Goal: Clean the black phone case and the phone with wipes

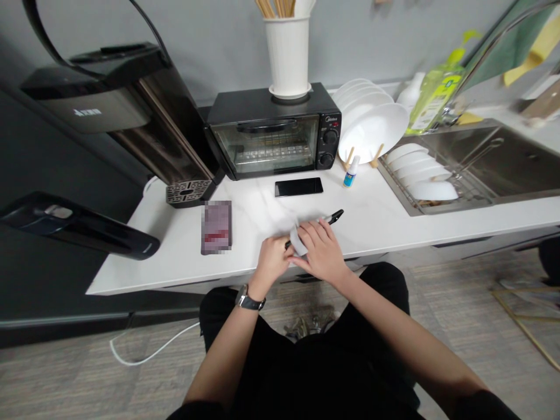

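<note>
Over the counter's front edge, my left hand [274,256] is closed on the near end of a slim black object [336,216], whose kind I cannot make out. A pale grey-white cloth or tissue [298,241] is wrapped about its middle. My right hand [321,245] is closed over this wrap, the fingers bent across it and the thumb towards my left hand. The object's black far end sticks out past my right fingers; most of it is hidden. Beyond my hands lie a black phone [298,186], flat, and a small upright spray bottle [351,171] with a blue and yellow label.
A blurred-out purplish flat item [217,227] lies left on the white counter [258,204]. Behind are a toaster oven [275,146] bearing a white utensil holder [287,55], and a drinks machine [166,122]. A dark bottle-shaped item [79,224] is left; white plates [371,131] and a sink [516,157] are right.
</note>
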Demonstrator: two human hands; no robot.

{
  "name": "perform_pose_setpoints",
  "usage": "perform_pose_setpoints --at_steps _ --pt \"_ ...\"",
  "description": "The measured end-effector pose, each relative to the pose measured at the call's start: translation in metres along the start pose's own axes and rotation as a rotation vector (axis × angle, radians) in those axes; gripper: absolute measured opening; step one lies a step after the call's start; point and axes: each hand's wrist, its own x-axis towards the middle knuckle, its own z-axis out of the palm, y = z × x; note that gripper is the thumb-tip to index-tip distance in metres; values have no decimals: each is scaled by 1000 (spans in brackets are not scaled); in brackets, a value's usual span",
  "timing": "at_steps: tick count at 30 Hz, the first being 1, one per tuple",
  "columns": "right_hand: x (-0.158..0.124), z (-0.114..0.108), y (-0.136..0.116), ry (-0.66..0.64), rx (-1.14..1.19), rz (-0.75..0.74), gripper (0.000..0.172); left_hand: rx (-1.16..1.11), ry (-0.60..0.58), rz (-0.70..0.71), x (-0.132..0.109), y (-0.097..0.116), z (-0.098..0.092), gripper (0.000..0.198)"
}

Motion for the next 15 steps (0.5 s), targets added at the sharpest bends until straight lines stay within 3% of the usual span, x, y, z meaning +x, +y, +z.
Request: perform_pose_setpoints --at_steps 9,12,15 --pt "3 -21 52 0 -58 162 61 -163 108 -14 0 13 -2 33" --pt "5 -21 52 10 -46 203 58 -163 117 -24 0 13 -1 33" --pt "8 -13 35 108 -24 251 65 -146 119 -25 0 13 -2 32"
